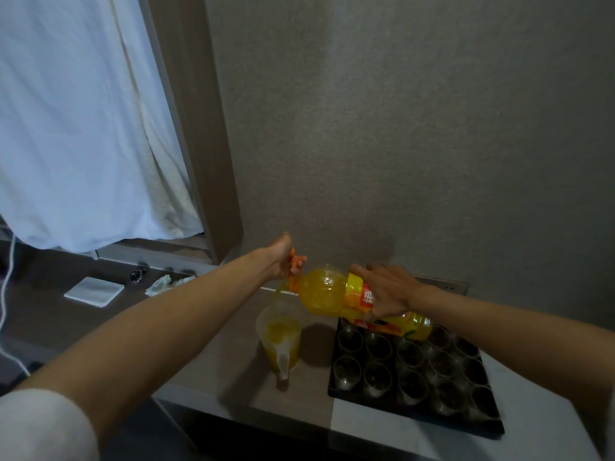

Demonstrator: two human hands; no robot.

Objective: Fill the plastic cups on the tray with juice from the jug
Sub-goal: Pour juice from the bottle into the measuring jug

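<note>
Your jug point(281, 344) stands on the tabletop point(233, 371) just left of the tray point(336, 371), partly filled with orange juice, its handle toward you. A thin stream falls into it from the juice bottle point(327, 294), which you hold tipped on its side above the jug and the tray's far-left corner. Your right hand point(387, 292) wraps the labelled middle of the bottle, fingers spread and curled over it. Your left hand point(283, 259) pinches the orange handle at the bottle's neck. The clear plastic cups point(411, 357) sit in rows filling the black tray; none shows juice. Further left, on a darker surface, lie a white packet point(94, 291), a wristwatch point(136, 276) and crumpled tissue point(159, 285).
</note>
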